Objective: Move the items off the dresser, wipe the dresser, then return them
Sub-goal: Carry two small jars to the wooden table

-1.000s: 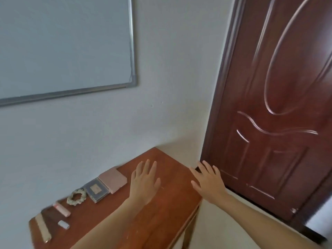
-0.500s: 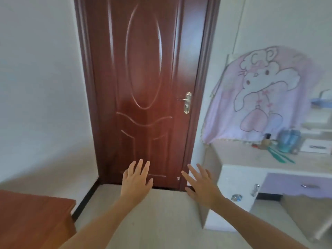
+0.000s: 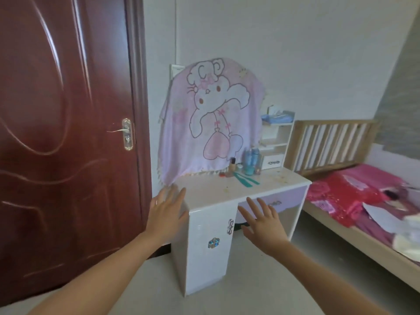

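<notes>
A white dresser (image 3: 211, 194) with a lilac drawer stands ahead against the wall, its top stained. At the back of the top stand two blue bottles (image 3: 251, 161), a small foundation bottle (image 3: 232, 165) and a smaller bottle (image 3: 258, 169). Two teal strips (image 3: 246, 181) lie flat in front of them. A pink cartoon cloth (image 3: 211, 123) hangs over the dresser's mirror. My left hand (image 3: 167, 214) is held out, open and empty, in front of the dresser's left corner. My right hand (image 3: 263, 221), also open and empty, hovers before the drawer.
A dark red door (image 3: 63, 133) is shut on the left. A small white shelf unit (image 3: 276, 144) with blue items on top stands at the dresser's right. A wooden bed (image 3: 363, 201) with pink bedding fills the right side. Pale floor lies in front.
The view has swung right, from the brown table with small items, past the door, to the white dresser. Both hands stay raised, open and empty.
</notes>
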A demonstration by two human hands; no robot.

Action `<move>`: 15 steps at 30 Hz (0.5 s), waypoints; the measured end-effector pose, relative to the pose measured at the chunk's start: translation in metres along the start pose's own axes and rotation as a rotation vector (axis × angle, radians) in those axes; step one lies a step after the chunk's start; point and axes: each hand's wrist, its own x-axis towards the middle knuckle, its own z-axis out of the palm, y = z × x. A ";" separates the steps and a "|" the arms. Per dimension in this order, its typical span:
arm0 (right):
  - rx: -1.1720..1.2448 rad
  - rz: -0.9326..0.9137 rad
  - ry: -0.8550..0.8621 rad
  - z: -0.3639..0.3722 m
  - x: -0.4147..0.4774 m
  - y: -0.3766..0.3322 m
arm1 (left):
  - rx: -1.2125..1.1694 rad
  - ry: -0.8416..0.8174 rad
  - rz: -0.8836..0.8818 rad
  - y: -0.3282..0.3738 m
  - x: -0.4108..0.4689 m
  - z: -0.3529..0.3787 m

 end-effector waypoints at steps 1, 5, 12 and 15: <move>-0.032 0.020 -0.006 0.001 0.008 0.008 | -0.020 0.015 0.002 -0.003 0.014 0.006; -0.133 0.103 -0.004 0.010 0.042 0.027 | -0.093 0.024 0.007 -0.019 0.061 0.026; -0.158 0.156 -0.124 0.036 0.099 0.026 | -0.209 -0.067 0.039 -0.049 0.136 0.082; -0.168 0.140 -0.192 0.049 0.115 0.023 | -0.241 -0.092 0.044 -0.055 0.159 0.107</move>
